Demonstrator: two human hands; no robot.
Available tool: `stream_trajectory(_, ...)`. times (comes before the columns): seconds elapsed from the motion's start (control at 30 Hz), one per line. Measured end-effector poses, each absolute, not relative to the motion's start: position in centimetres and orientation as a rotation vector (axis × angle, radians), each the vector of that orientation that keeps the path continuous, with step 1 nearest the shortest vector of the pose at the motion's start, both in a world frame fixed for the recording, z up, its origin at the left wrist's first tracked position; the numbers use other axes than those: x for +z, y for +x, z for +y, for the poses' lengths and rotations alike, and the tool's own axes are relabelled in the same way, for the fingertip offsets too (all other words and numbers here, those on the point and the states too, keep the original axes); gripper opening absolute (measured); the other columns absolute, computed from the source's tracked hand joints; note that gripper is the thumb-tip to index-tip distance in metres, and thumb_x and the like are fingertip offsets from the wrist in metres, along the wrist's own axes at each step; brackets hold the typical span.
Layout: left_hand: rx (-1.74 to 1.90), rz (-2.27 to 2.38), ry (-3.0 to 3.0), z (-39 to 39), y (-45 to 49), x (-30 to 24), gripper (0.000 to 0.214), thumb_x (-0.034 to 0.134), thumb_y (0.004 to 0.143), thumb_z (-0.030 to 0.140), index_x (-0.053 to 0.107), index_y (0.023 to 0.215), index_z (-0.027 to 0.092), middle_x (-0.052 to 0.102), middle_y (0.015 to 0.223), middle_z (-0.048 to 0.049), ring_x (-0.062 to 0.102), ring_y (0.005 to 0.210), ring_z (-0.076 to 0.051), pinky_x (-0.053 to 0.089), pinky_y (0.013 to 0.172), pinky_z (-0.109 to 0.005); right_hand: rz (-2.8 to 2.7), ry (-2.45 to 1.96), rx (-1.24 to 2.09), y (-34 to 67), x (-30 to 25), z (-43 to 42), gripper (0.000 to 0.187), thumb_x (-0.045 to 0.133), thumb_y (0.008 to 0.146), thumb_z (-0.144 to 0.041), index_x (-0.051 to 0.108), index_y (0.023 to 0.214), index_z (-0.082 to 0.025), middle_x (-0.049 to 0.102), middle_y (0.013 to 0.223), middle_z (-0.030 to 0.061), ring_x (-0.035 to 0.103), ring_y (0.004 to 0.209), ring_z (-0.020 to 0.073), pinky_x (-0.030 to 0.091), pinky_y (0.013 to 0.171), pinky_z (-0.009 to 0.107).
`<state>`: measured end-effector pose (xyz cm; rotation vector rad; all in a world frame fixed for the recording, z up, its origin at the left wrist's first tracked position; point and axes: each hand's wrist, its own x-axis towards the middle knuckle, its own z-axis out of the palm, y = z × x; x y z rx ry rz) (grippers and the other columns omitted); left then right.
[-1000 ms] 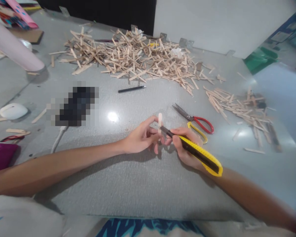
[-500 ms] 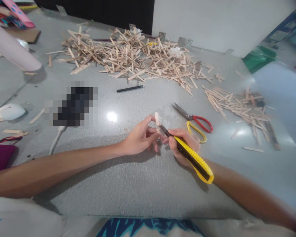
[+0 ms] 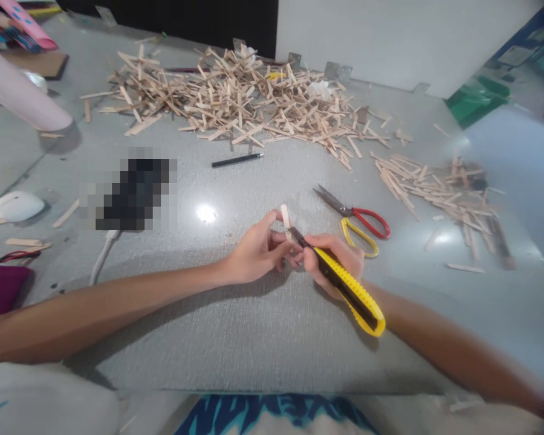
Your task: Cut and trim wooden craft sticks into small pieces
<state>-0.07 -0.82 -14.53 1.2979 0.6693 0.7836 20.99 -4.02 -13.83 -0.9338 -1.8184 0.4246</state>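
Between the fingers of my left hand [image 3: 258, 248] is a short pale popsicle stick [image 3: 285, 215], its rounded end pointing up and away from me. My right hand [image 3: 335, 260] is closed around a yellow and black utility knife [image 3: 351, 290]. The knife's dark blade end meets the stick close to my left fingertips; whether it has cut in, I cannot tell. Just beyond my right hand lie scissors [image 3: 344, 212] with one red and one yellow handle, their blades spread a little. My left fingers partly hide the stick's lower end.
A big heap of wooden sticks [image 3: 236, 96] spreads along the back, with a smaller pile [image 3: 428, 184] to the right. A black pen [image 3: 237, 160] lies mid-table. At the left are a blurred-out dark object [image 3: 133, 193] with a white cable [image 3: 100, 260] and a white rounded case [image 3: 18, 206].
My right hand has moved slightly left with the knife, bringing the blade against the stick. My left hand keeps its hold in nearly the same place. The view has shifted a little.
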Motion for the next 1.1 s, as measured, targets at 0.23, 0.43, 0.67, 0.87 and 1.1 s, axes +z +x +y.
stream_trajectory(0.23,0.768,0.729,1.344,-1.1,0.0,-14.2,0.017,0.059,0.112,0.026,0.043,0.115,0.023,0.079,0.084,-0.0012,0.078,0.07,-0.013,0.062,0.058,-0.019,-1.874,-0.889,0.295,20.6,-14.5,-4.2,0.024,0.069,0.099,-0.01,0.07,0.115,-0.028,0.079,0.083,-0.0003,0.071,0.06,0.016,0.061,0.055,0.03)
stream_trajectory(0.43,0.754,0.738,1.36,-1.1,-0.1,-14.4,0.019,0.058,0.113,0.029,0.041,0.118,0.024,0.08,0.088,-0.0025,0.079,0.071,-0.014,0.064,0.061,-0.021,-1.9,-0.896,0.295,20.4,-14.8,-4.2,0.027,0.067,0.098,-0.007,0.069,0.115,-0.028,0.076,0.082,-0.0013,0.068,0.059,0.0143,0.058,0.054,0.028)
stream_trajectory(0.67,0.768,0.677,1.32,-1.1,-0.1,-14.2,0.019,0.059,0.113,0.03,0.042,0.117,0.024,0.08,0.088,-0.002,0.079,0.072,-0.014,0.064,0.062,-0.02,-1.832,-0.935,0.434,20.8,-14.1,-3.9,0.014,0.069,0.1,-0.015,0.07,0.108,-0.027,0.077,0.077,-0.0017,0.071,0.056,0.0156,0.059,0.052,0.028)
stream_trajectory(0.87,0.751,0.566,1.258,-0.7,-0.5,-13.8,0.024,0.063,0.113,0.034,0.042,0.118,0.025,0.08,0.092,-0.0025,0.082,0.076,-0.015,0.066,0.069,-0.024,-1.756,-0.932,0.543,20.8,-12.8,-3.8,0.012,0.066,0.105,-0.02,0.069,0.106,-0.031,0.077,0.071,-0.0054,0.071,0.052,0.0159,0.058,0.049,0.029)
stream_trajectory(1.1,0.767,0.449,1.223,-0.1,-0.9,-14.1,0.025,0.065,0.113,0.035,0.042,0.119,0.026,0.08,0.093,-0.001,0.081,0.078,-0.014,0.068,0.076,-0.028,-1.744,-0.877,0.659,21.1,-13.0,-3.4,0.003,0.067,0.109,-0.029,0.069,0.108,-0.026,0.082,0.075,-0.0026,0.08,0.061,0.0169,0.063,0.055,0.027)
